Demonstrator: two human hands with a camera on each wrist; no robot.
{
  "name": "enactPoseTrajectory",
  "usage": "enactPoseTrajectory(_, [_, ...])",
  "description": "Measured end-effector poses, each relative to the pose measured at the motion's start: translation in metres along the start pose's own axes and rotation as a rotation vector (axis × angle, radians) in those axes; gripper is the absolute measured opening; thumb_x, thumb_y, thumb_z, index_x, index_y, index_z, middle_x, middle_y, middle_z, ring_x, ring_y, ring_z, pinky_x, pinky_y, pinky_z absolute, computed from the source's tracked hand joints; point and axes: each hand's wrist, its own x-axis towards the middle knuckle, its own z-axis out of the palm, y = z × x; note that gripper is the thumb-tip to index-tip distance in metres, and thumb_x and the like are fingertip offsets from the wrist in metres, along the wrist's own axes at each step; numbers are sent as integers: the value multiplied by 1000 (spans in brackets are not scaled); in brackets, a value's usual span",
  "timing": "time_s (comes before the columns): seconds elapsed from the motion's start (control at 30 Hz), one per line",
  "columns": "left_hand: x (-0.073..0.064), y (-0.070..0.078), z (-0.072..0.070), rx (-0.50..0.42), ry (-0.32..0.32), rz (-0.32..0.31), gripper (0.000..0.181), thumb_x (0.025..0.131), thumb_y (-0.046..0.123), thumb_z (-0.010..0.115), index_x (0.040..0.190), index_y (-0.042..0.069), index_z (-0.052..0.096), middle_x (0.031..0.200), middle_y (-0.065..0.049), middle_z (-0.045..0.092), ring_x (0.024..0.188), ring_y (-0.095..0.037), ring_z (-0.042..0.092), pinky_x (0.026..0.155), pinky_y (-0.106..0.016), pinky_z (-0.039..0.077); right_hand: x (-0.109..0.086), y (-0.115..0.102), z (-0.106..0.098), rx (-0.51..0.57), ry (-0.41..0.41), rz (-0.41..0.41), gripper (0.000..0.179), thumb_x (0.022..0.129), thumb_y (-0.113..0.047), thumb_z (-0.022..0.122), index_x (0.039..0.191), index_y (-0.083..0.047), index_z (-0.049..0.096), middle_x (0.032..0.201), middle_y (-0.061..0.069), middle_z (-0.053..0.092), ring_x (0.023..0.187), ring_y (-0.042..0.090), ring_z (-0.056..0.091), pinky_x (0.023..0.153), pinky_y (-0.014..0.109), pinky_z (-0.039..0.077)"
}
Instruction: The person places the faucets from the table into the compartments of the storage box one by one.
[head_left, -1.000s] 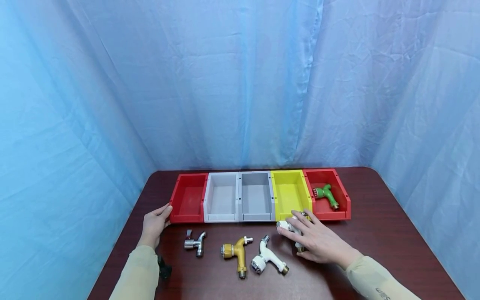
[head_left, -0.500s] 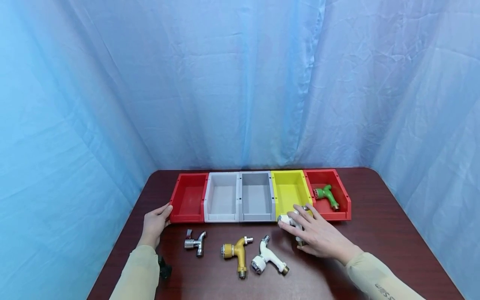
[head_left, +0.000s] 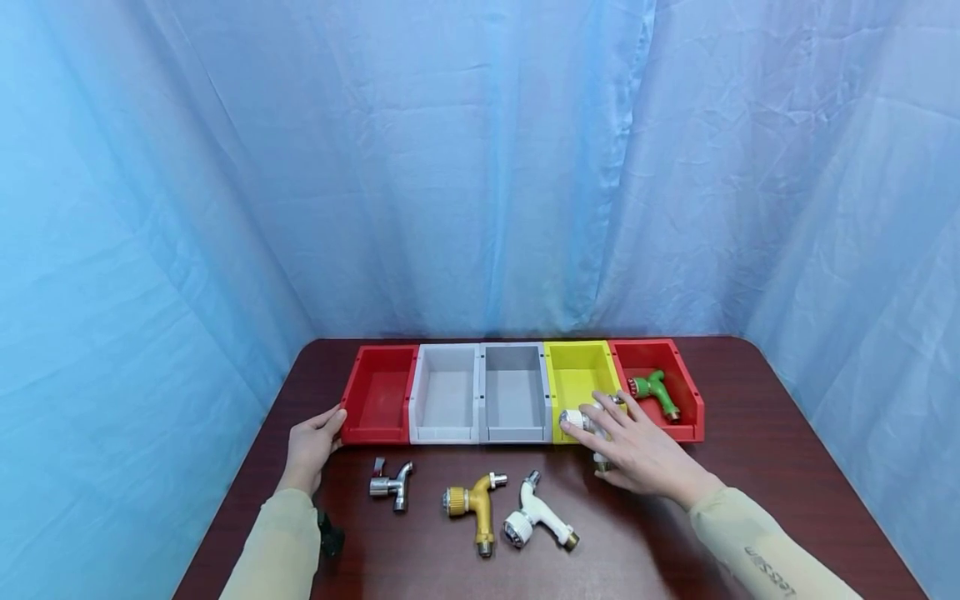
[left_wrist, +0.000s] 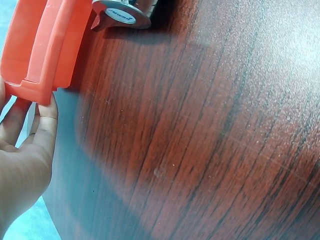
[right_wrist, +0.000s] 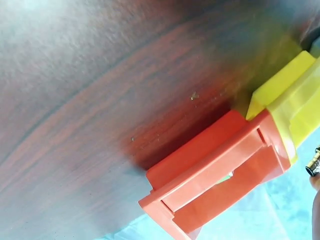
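Observation:
My right hand (head_left: 637,450) grips a white tap (head_left: 577,418) by its body, just above the front edge of the yellow bin (head_left: 555,392). Its fingers cover much of the tap; in the right wrist view only a threaded end (right_wrist: 314,164) and a bit of finger show. My left hand (head_left: 311,450) pinches the front left corner of the left red bin (head_left: 378,392), as the left wrist view confirms with fingers (left_wrist: 46,125) at the red corner. On the table in front lie a chrome tap (head_left: 392,486), a yellow tap (head_left: 478,508) and another white tap (head_left: 534,512).
The bins stand side by side in a row: left red, white (head_left: 444,435), grey (head_left: 514,434), yellow, and right red (head_left: 688,400). A green tap (head_left: 657,392) lies in the right red bin. Blue curtains hang behind the dark wooden table (head_left: 720,475) and at both sides.
My right hand has moved forward with the white tap, from the table before the yellow bin to above its front edge. The left hand has stayed at the red bin's corner.

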Motion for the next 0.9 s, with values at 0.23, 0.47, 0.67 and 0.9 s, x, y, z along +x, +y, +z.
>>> enactPoseTrajectory(0.23, [3,-2,1,5,4,9,56,105,35,57,154,11,46,158,-17,44,137,-31,51,106,-41,50,6,8,-4,14,-3,38,113,68,-40,95,161,-27,34,152,15,47,147,46,32,118,69,20])
enactPoseTrajectory(0.47, [1,-1,1,-4,4,8,56,105,34,57,154,10,46,158,-18,43,138,-33,50,107,-42,48,10,15,-4,4,-22,62,113,69,-44,94,162,-29,31,153,14,47,147,46,32,117,69,24])
enactPoseTrajectory(0.67, [-1,-1,1,-2,2,13,57,104,35,57,154,9,45,159,-20,42,138,-35,50,107,-44,47,13,20,-3,13,-39,81,115,69,-45,93,163,-29,29,154,14,46,148,45,31,117,68,24])
enactPoseTrajectory(0.9, [-2,0,1,1,5,13,57,105,35,57,154,9,45,159,-20,42,138,-35,50,107,-44,47,20,28,-4,7,-19,72,112,70,-44,93,162,-27,31,151,15,47,143,46,37,114,69,28])
